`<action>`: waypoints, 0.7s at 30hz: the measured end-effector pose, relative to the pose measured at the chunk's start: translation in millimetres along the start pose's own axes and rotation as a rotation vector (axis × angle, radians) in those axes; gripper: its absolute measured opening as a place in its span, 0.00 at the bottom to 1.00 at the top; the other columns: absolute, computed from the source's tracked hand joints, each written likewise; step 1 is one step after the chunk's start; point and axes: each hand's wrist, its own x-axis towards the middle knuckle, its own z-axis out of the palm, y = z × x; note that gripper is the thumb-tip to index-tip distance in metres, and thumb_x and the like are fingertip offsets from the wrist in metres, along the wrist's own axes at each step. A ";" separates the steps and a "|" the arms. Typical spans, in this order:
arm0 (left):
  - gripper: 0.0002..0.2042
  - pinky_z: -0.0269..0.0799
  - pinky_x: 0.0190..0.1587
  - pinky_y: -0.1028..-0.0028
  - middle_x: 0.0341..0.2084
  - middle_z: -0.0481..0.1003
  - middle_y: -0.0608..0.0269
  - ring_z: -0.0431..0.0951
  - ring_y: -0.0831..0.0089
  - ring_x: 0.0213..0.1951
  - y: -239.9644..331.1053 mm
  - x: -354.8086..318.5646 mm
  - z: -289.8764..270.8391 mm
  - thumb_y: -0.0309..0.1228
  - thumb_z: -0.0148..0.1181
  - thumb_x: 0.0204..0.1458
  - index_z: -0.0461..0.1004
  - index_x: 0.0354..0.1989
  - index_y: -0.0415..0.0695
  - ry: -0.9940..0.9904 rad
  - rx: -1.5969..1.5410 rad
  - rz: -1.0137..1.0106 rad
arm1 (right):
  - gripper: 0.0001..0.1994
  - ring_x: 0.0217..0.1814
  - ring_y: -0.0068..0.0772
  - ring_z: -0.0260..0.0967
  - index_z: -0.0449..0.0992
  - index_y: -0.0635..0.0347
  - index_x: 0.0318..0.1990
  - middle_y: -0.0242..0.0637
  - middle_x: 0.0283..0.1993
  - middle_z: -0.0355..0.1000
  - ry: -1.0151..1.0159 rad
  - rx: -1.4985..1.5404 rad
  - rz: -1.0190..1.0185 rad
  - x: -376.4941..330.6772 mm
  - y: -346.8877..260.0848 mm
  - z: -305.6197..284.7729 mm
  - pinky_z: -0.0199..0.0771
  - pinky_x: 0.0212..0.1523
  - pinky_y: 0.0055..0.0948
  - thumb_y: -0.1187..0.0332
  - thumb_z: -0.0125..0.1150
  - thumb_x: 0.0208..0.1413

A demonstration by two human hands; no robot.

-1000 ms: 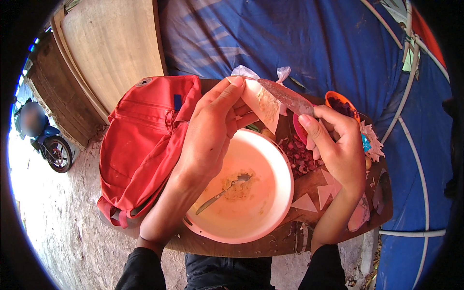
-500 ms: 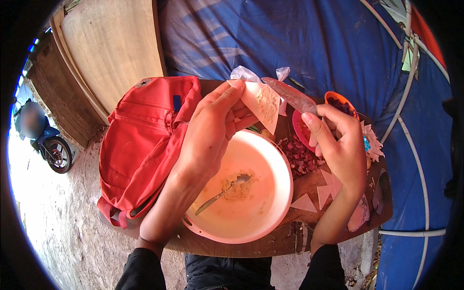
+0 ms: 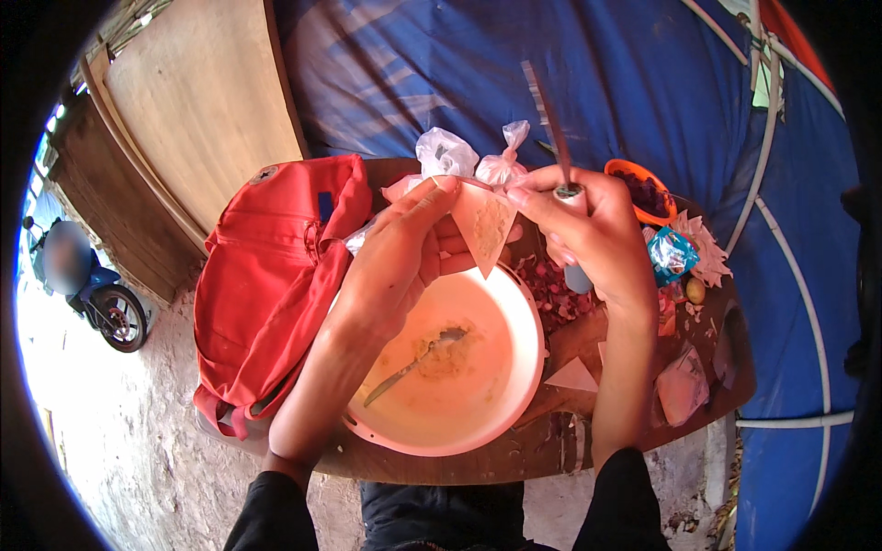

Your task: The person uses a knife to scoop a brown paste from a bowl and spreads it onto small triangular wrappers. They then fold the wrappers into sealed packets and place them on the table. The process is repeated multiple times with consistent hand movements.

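My left hand [image 3: 400, 253] pinches the upper left corner of a thin pale triangular wrapper [image 3: 470, 219], its point hanging down. A beige paste is spread over the wrapper's right part. My right hand [image 3: 602, 239] grips a knife [image 3: 554, 138] by its handle, blade upward, while its thumb and forefinger meet the wrapper's upper right corner. Below both hands sits a large pale basin [image 3: 536, 363]. A metal spoon [image 3: 404, 375] lies in it, the spoon's bowl end in a smear of paste.
Left on the table lies a red backpack [image 3: 266, 266]. Beyond my hands are plastic bags [image 3: 446, 151]. To the right are an orange bowl [image 3: 675, 218], a teal packet [image 3: 671, 254] and a flat plastic packet [image 3: 683, 386]. Purple-red peelings [image 3: 551, 298] and a loose triangular wrapper [image 3: 574, 375] lie beside the basin.
My right hand has moved left to the wrapper's corner. The knife has swung from lying over the wrapper's right side to pointing upward, away from the paste.
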 end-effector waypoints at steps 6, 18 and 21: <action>0.17 0.78 0.57 0.66 0.49 0.79 0.47 0.83 0.60 0.49 -1.2 11.4 -2.4 0.39 0.47 0.70 0.72 0.53 0.37 -0.048 -0.173 -0.174 | 0.07 0.15 0.10 0.57 0.81 0.64 0.37 0.21 0.16 0.65 -0.034 0.009 0.028 2.6 -0.4 -19.4 0.54 0.16 0.19 0.69 0.68 0.59; 0.41 0.55 0.70 0.59 0.70 0.62 0.50 0.63 0.58 0.69 -33.2 118.8 32.8 0.61 0.33 0.67 0.53 0.73 0.34 -0.170 0.872 -0.164 | 0.08 0.16 0.11 0.52 0.79 0.66 0.37 0.21 0.18 0.61 0.266 0.105 -0.084 -14.7 -20.3 -66.8 0.52 0.17 0.19 0.69 0.68 0.59; 0.43 0.56 0.71 0.55 0.70 0.61 0.46 0.63 0.57 0.70 -31.6 106.6 38.9 0.65 0.29 0.65 0.53 0.73 0.36 -0.414 0.183 -0.276 | 0.08 0.15 0.11 0.52 0.79 0.66 0.38 0.21 0.18 0.61 0.226 0.180 -0.057 -15.7 -19.6 -68.7 0.52 0.17 0.19 0.69 0.68 0.58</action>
